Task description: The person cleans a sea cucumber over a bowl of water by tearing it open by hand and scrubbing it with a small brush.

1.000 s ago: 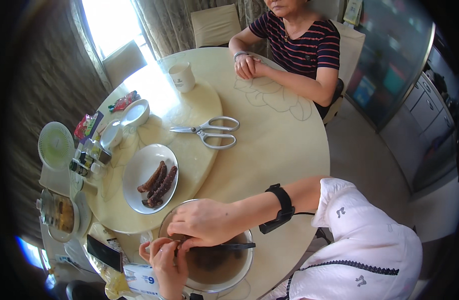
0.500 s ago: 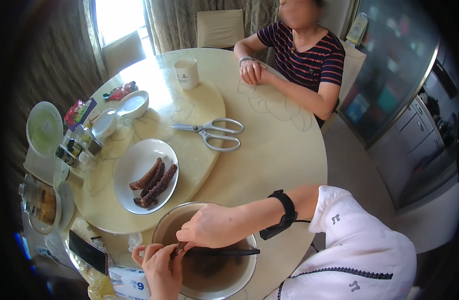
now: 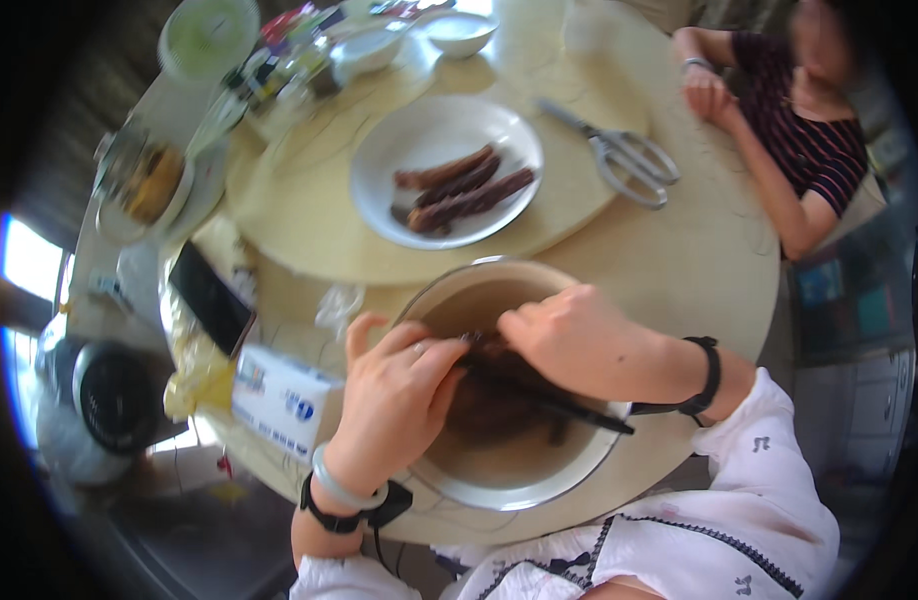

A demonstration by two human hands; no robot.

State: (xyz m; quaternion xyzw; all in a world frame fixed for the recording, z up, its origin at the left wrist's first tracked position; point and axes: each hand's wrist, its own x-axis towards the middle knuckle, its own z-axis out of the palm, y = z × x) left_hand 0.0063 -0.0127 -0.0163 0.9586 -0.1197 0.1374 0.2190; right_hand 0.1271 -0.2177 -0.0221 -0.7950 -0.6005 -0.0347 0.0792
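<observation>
Over a white bowl [image 3: 499, 500] of murky brown water, my two hands meet. Between the fingertips of my left hand [image 3: 404, 385] is a dark brown, bumpy piece [image 3: 473, 341], which looks like a sea cucumber. My right hand [image 3: 584, 335] has its fingers bent in at the piece's other end; they hide most of it. Below the hands, a slim black stick [image 3: 589, 413] reaches out across the bowl's right rim; its inner end is blurred. Dark shapes show in the water. Farther off, a white plate [image 3: 369, 200] carries several similar brown pieces [image 3: 469, 190].
Metal scissors [image 3: 619, 155] lie right of the plate on the raised round tabletop. At left are a phone [image 3: 211, 300], a white-blue packet [image 3: 279, 400] and a lidded glass dish [image 3: 144, 185]. Bowls [image 3: 459, 33] stand at the back. Another person [image 3: 799, 120] sits at the right.
My view has swung down and to the left, so the plate and scissors sit higher and farther right. Both hands stay together over the bowl, with the brown piece between them.
</observation>
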